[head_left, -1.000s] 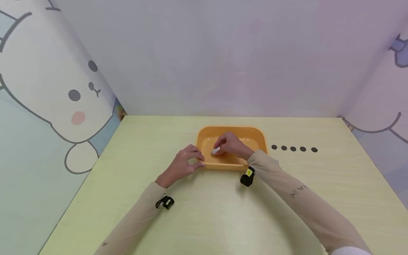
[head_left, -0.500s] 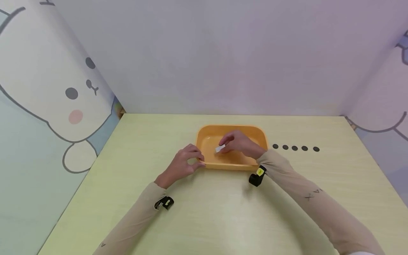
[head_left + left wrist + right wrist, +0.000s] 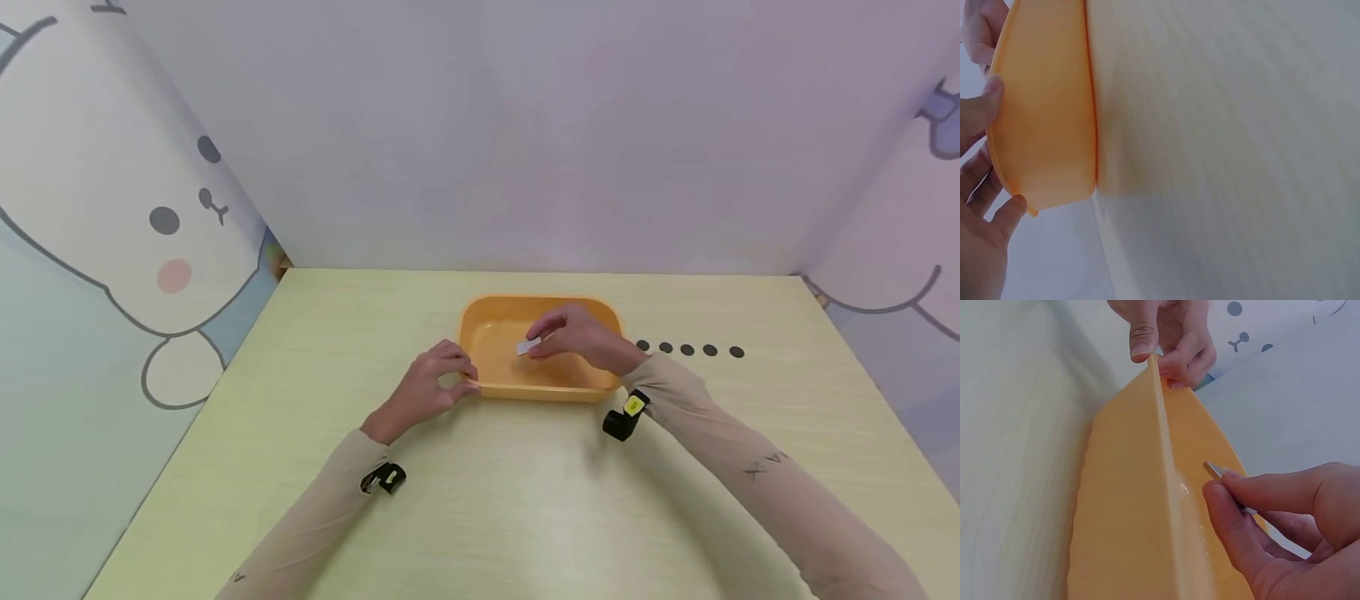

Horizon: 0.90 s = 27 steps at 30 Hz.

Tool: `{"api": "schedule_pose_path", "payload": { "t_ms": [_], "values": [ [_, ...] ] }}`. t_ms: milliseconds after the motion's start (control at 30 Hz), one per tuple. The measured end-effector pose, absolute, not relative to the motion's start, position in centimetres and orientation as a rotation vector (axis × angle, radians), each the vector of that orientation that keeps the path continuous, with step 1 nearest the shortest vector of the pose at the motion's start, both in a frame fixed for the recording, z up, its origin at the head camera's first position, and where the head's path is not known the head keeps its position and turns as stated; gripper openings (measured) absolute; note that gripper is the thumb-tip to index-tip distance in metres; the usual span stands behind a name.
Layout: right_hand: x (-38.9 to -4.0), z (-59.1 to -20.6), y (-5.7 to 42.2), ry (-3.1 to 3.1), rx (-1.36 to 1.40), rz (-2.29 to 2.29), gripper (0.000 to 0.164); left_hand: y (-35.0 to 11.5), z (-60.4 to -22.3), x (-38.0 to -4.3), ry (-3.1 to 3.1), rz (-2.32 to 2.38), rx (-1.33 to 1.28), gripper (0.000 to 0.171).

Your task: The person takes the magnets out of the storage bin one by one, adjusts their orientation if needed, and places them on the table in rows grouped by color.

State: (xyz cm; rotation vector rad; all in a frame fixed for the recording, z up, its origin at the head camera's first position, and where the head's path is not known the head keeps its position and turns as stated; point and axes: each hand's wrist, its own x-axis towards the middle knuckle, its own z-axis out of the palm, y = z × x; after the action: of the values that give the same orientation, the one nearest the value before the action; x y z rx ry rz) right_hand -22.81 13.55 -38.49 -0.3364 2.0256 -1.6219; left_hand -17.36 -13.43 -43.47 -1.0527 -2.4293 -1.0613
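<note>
An orange plastic tray (image 3: 551, 393) with raised walls sits on the table. My left hand (image 3: 427, 387) grips its rim at the near left corner; in the right wrist view that hand's thumb is outside the wall and its fingers inside. Over the tray's interior, my right hand (image 3: 581, 335) pinches a small white rectangular piece (image 3: 528, 346) between thumb and fingers. Up close in the right wrist view, the piece (image 3: 1212, 469) looks thin with a darker edge, and the fingers cover most of it. Its exact kind cannot be told.
Several black round discs (image 3: 687, 350) lie in a row on the table (image 3: 480, 508), just right of the tray. A pale wall (image 3: 480, 150) rises behind the table, and cartoon-printed panels (image 3: 90, 192) flank both sides.
My right hand has moved to the right and slightly upward with the white piece, from the tray's left part toward its middle. My left hand stays at the rim.
</note>
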Motion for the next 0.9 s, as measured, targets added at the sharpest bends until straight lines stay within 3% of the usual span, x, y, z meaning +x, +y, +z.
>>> {"api": "schedule_pose_path", "payload": {
  "t_ms": [900],
  "values": [
    [-21.4,-37.1,18.1,2.056,-0.289,-1.597,0.032,-13.5,-43.5,-17.1,-2.394,-1.055,-1.073,0.013]
  ]
}}
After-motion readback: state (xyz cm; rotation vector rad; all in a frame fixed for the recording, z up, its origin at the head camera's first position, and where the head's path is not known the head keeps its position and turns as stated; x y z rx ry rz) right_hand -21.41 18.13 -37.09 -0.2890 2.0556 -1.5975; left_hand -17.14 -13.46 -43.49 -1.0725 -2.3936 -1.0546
